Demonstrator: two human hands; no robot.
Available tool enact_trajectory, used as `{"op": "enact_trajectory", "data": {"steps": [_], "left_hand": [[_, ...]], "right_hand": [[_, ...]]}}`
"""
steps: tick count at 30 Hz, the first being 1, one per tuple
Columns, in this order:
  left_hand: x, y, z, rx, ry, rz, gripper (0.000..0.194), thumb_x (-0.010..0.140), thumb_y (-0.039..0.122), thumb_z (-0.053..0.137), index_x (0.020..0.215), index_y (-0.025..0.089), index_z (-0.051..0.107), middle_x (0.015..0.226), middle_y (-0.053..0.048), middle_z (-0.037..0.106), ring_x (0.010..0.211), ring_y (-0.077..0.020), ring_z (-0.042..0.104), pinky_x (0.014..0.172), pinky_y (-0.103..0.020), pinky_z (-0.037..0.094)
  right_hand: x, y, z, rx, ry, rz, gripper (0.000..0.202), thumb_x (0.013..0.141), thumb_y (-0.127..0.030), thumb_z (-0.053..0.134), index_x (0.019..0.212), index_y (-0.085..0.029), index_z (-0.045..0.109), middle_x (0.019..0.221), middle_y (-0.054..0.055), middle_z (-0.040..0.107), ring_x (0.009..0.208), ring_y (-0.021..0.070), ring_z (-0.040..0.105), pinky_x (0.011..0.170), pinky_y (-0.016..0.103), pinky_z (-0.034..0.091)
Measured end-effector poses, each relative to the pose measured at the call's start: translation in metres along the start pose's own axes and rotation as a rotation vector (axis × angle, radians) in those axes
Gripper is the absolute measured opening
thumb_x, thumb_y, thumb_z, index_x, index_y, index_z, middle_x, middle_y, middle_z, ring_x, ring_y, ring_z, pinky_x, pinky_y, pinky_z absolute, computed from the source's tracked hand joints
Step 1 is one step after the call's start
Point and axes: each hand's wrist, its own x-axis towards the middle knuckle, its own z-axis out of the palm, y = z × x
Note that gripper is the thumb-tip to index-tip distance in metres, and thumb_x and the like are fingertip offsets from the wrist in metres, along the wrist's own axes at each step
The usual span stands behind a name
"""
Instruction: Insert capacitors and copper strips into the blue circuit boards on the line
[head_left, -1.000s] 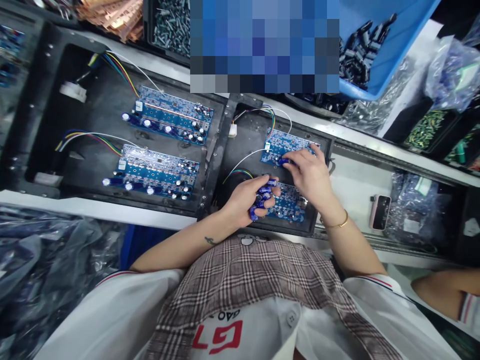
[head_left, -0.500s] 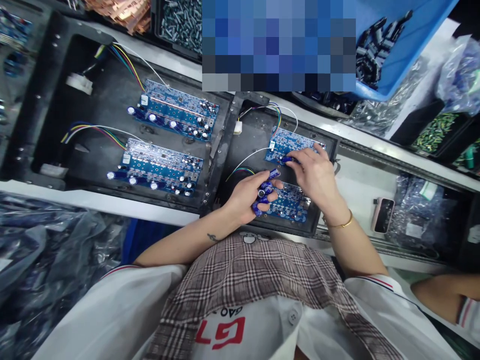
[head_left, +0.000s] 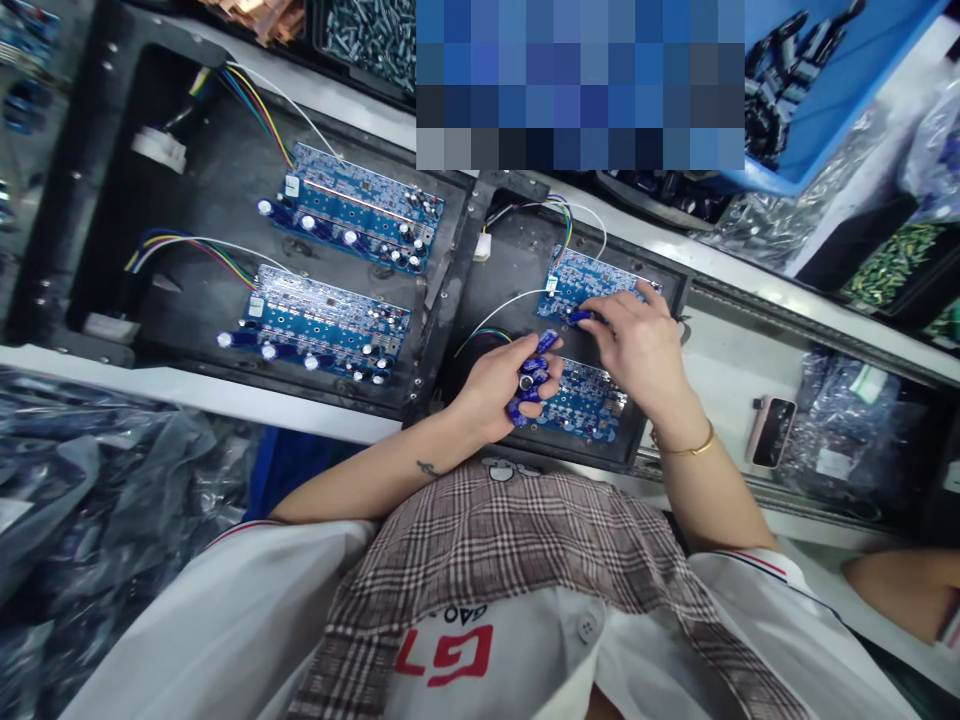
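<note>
Several blue capacitors [head_left: 534, 366] are bunched in my left hand [head_left: 496, 388], its fingers curled round them. My right hand [head_left: 634, 335] pinches a single blue capacitor [head_left: 580, 316] at the lower edge of the upper right circuit board [head_left: 574, 282]. Whether its leads are in the board cannot be made out. Partly covered by my hands, a lower right circuit board [head_left: 577, 405] lies in the same black tray [head_left: 502, 285]. In the left tray, two more boards [head_left: 360, 205] [head_left: 322, 315] carry rows of capacitors along their lower edges.
A blue bin [head_left: 825, 120] of dark capacitors stands at the upper right, beside plastic bags. Bins of small parts [head_left: 373, 40] line the back. A phone-like device [head_left: 772, 432] lies right of the trays. Another person's arm [head_left: 900, 590] shows at the lower right.
The view has shifted slightly, so the trays and bins sit a little differently in the picture. Both hands keep nearly the same pose, with the right still pinching a capacitor at the upper right board.
</note>
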Motion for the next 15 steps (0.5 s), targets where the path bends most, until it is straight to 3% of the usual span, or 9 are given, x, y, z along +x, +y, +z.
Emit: {"op": "enact_trajectory", "data": {"steps": [9, 12, 15], "left_hand": [[0.000, 0.000, 0.004, 0.018, 0.002, 0.025, 0.005, 0.096, 0.018, 0.050, 0.095, 0.014, 0.052, 0.080, 0.000, 0.052, 0.048, -0.0034, 0.046, 0.034, -0.011, 0.020], [0.000, -0.001, 0.003, 0.028, -0.012, 0.038, 0.007, 0.097, 0.019, 0.049, 0.096, 0.014, 0.053, 0.080, 0.000, 0.053, 0.049, -0.0032, 0.047, 0.034, -0.011, 0.021], [-0.001, -0.002, 0.003, 0.053, -0.041, 0.077, 0.008, 0.097, 0.022, 0.051, 0.096, 0.014, 0.053, 0.078, 0.000, 0.055, 0.048, -0.0034, 0.047, 0.035, -0.011, 0.021]], "right_hand": [[-0.003, 0.011, 0.006, 0.015, -0.039, -0.172, 0.030, 0.101, -0.025, 0.044, 0.123, -0.025, 0.064, 0.112, 0.006, 0.072, 0.107, 0.0229, 0.065, 0.117, 0.055, 0.035], [-0.005, 0.002, 0.002, 0.022, 0.028, -0.108, 0.029, 0.101, -0.027, 0.045, 0.122, -0.025, 0.065, 0.113, 0.006, 0.072, 0.107, 0.0225, 0.066, 0.118, 0.055, 0.032], [-0.006, -0.016, -0.011, 0.183, 0.064, -0.089, 0.029, 0.100, -0.031, 0.050, 0.125, -0.026, 0.063, 0.118, 0.005, 0.072, 0.112, 0.0220, 0.065, 0.115, 0.052, 0.036]]}}
